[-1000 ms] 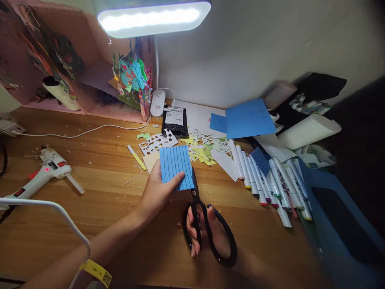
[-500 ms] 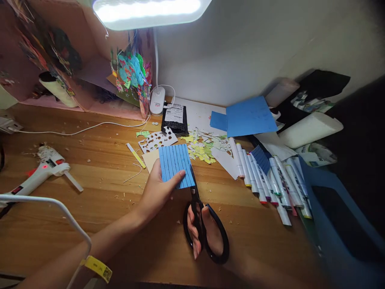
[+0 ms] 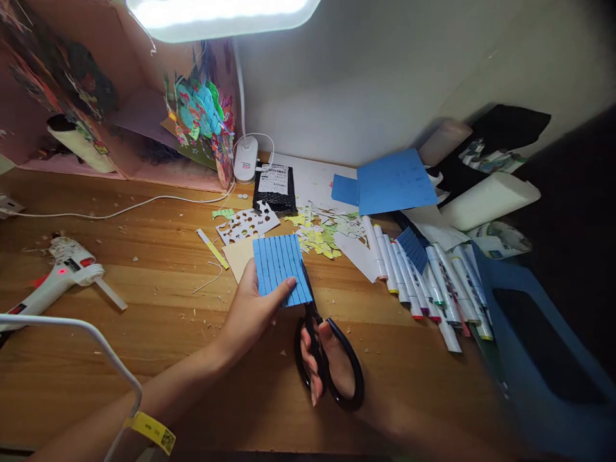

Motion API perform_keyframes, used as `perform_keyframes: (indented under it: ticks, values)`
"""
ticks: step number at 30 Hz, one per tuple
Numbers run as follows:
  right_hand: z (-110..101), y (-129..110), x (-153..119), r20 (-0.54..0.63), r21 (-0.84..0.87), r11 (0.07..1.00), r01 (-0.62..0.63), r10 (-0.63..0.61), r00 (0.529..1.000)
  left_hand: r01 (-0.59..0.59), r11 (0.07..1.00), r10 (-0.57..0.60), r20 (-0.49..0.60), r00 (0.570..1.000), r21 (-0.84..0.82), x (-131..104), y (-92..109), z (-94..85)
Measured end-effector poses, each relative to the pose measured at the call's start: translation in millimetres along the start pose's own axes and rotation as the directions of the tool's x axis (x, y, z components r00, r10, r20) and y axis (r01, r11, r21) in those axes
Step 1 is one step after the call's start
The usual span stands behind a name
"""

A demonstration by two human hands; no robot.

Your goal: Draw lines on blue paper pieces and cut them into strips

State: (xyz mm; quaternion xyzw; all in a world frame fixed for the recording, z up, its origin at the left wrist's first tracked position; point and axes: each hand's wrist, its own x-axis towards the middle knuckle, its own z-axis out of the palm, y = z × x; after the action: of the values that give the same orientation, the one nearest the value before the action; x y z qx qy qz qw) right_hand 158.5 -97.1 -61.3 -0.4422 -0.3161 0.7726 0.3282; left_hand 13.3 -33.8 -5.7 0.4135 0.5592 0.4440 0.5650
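My left hand pinches a piece of blue paper marked with dark lines, its thumb lying across the front near the lower right corner. My right hand has its thumb and fingers through the handles of black scissors. The blades run up along the right edge of the blue paper; whether they touch it is hard to tell. Just behind the left hand lies a beige sheet.
Paper scraps and a punched white sheet lie beyond the hands. A glue gun with its red light lit rests at left. Several markers line the right, below blue card. A lamp hangs overhead.
The view has shifted slightly, so the background sits a little further left. The scissor handles appear slightly higher and closer together, while both hands keep their holds.
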Motion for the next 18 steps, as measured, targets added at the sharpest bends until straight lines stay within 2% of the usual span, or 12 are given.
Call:
perform_keyframes:
  ticks: [4, 8, 18]
  values:
    - [3, -6, 1, 0.003, 0.006, 0.999, 0.037, -0.037, 0.999, 0.042, 0.999, -0.041, 0.029, 0.999, -0.032, -1, 0, 1.6]
    - [5, -14, 2, 0.011, 0.014, 1.0, 0.013, -0.013, 1.0, 0.048, 0.998, -0.046, 0.073, 0.996, -0.029, -3, -3, 3.2]
    - [2, -10, 1, -0.02, -0.012, 1.0, 0.016, -0.016, 1.0, 0.079, 0.997, -0.077, 0.057, 0.995, -0.019, -4, -1, 4.1]
